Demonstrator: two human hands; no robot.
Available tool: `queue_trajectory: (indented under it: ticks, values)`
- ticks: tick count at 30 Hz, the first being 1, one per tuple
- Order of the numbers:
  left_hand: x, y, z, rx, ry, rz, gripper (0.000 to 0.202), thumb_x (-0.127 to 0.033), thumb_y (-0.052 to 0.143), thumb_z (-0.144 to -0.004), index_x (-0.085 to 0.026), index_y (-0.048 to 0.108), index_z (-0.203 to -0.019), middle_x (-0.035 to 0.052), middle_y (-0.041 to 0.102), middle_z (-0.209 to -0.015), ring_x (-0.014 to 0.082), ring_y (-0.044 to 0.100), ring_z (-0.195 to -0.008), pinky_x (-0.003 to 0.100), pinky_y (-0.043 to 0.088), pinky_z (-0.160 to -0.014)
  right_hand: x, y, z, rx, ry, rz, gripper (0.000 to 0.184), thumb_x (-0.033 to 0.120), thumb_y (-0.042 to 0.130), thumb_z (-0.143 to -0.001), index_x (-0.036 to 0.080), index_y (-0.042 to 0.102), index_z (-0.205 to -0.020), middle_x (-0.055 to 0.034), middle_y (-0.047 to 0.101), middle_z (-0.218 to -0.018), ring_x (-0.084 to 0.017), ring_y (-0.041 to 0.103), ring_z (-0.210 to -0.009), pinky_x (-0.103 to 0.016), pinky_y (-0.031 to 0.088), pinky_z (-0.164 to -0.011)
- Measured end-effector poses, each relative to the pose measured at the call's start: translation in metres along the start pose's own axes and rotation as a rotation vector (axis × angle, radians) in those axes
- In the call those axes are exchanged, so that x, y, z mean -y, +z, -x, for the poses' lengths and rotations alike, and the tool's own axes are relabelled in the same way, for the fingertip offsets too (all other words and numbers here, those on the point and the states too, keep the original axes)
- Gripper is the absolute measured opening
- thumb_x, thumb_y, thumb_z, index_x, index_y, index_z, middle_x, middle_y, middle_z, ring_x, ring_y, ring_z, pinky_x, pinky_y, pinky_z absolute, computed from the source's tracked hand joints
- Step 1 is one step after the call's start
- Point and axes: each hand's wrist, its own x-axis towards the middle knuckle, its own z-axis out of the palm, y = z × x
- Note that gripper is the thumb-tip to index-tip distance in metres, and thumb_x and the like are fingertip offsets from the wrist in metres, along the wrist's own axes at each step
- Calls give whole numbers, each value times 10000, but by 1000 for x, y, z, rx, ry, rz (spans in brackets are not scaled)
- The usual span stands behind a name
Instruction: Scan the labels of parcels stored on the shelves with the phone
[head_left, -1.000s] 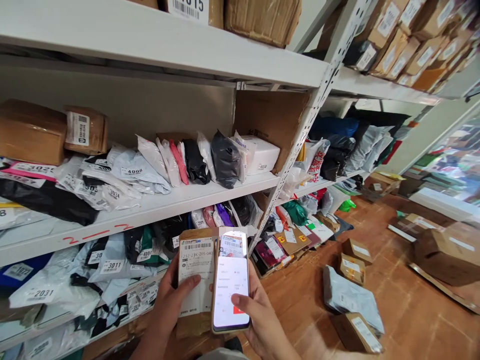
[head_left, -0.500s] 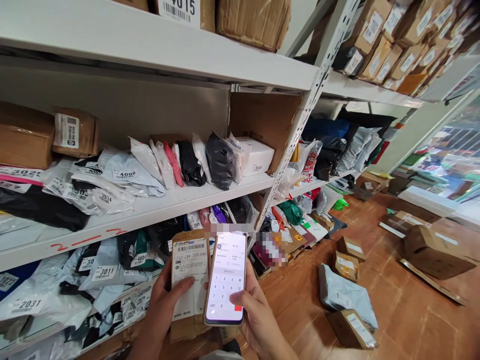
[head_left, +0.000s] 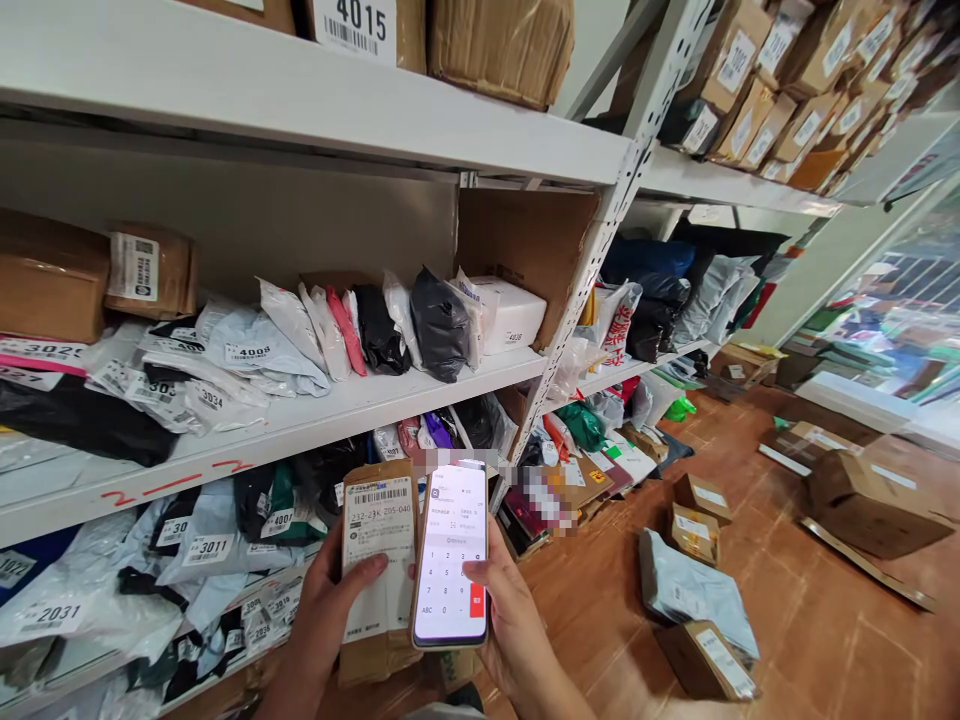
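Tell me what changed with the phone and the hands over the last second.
The phone screen switched from a scan view to a number keypad, and the thumb of the right hand shifted up onto the keys. That hand still holds the phone; the left hand still grips the brown labelled parcel, thumb on its label. The parcels on the shelves lie as before.

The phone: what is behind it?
Behind the phone, held by the right hand, is a brown parcel in the left hand; its labelled left part shows, the rest is covered.
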Motion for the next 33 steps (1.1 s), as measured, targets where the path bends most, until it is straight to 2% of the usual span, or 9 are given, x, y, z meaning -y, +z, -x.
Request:
queue_trajectory:
  ticks: [6,10,15,17,22,25,27,31,33]
  values:
    - [1,-1,1,4,10,-1,888,-448,849,-476,-212,513,-1264,53,692,-1085,285,621,-1035,324,516,-841,-8,-4,-4,71,-83,124,759,185,797,-539,256,423,-1195,-54,733,-1057,-263,659,-965,-404,462,-860]
    - [-2,1,3,1,16,7,855,-432,844,-489,-220,526,-1254,50,693,-1087,293,615,-1053,339,512,-859,-14,-8,-5,104,-154,196,730,173,840,-497,238,478,-1128,-53,734,-1030,-231,657,-905,-345,469,-795]
    - [0,-1,0,-40,9,20,828,-401,851,-470,-218,555,-1221,44,704,-1060,283,632,-1017,322,523,-822,-10,-6,-4,-4,1,57,772,209,740,-555,236,375,-1235,-9,753,-920,-211,671,-718,-318,474,-650]
    - [2,-3,-1,-47,-7,35,837,-396,851,-464,-222,548,-1225,40,705,-1057,274,642,-989,309,530,-782,-6,-5,-4,-51,13,36,755,216,710,-581,232,363,-1252,13,753,-893,-192,661,-668,-295,463,-609]
    - [2,-3,-2,-48,-9,12,813,-400,836,-490,-215,538,-1223,36,705,-1056,250,649,-954,289,521,-766,-2,-6,0,115,-54,128,877,93,776,-479,248,367,-1239,-14,729,-1038,-225,665,-905,-314,473,-764]
    - [-1,0,0,-60,-11,8,799,-385,832,-476,-205,549,-1201,36,710,-1029,258,645,-962,300,514,-782,-5,-8,1,173,-90,133,854,95,791,-495,253,395,-1235,-37,713,-1094,-230,652,-959,-329,461,-810]
    - [-3,3,2,-77,0,18,766,-373,822,-478,-205,564,-1179,34,713,-1015,265,641,-973,310,506,-799,-7,-8,1,147,-65,89,839,128,779,-529,250,390,-1262,-41,717,-1082,-236,655,-947,-329,466,-774]
    - [-5,8,5,-120,45,11,674,-354,796,-494,-213,603,-1124,25,715,-998,267,631,-1001,315,487,-829,-10,-7,-1,-44,-26,57,775,266,766,-605,234,406,-1291,-11,749,-970,-228,678,-807,-310,475,-668]
    - [-5,9,6,-123,38,9,683,-350,792,-491,-217,600,-1133,23,714,-999,268,626,-1016,317,487,-837,-11,-7,-3,-112,-21,60,721,355,778,-625,228,458,-1258,-8,755,-945,-232,679,-801,-316,484,-679]
